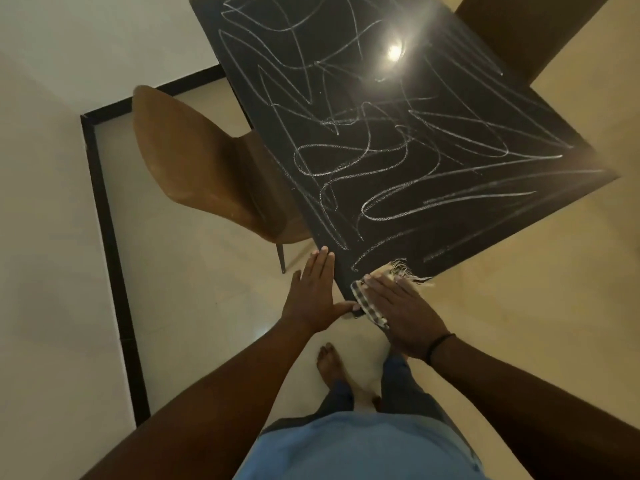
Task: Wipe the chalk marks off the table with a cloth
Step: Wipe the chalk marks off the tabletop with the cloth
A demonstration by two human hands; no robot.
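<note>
**Flat right hand on cloth at near desk corner**

Right hand [398, 313] spread flat, fingers straight, pressing down on the cloth [372, 306] at the nearest corner of the desk [485, 109]. Left hand [313, 294] likewise open, fingers straight and together, laid along the desk's left edge just beside that corner, thumb reaching toward the cloth. Nothing gripped by either hand.

No containers anywhere in view.

Cloth: checked in dark and pale squares along its near edge, cream further up, with a loose pale fringe [410, 270] fanning out past the fingertips onto the dark top. Mostly hidden under the right palm, bunched at the very corner.

Desk: black, glossy, a bright lamp reflection [394, 51] toward the far side. Chalk marks [381, 161] all over it, white looping scribbles and long sweeping strokes running nearly edge to edge, the closest strokes just beyond the fringe.

Thin dark band [438, 346] around the right wrist. Brown chair [194, 161] tucked against the desk's left side, a second brown shape [530, 32] at the far corner. Pale tiled floor [519, 289] below, bare foot [330, 365] and blue clothing [360, 448] at the bottom.
</note>
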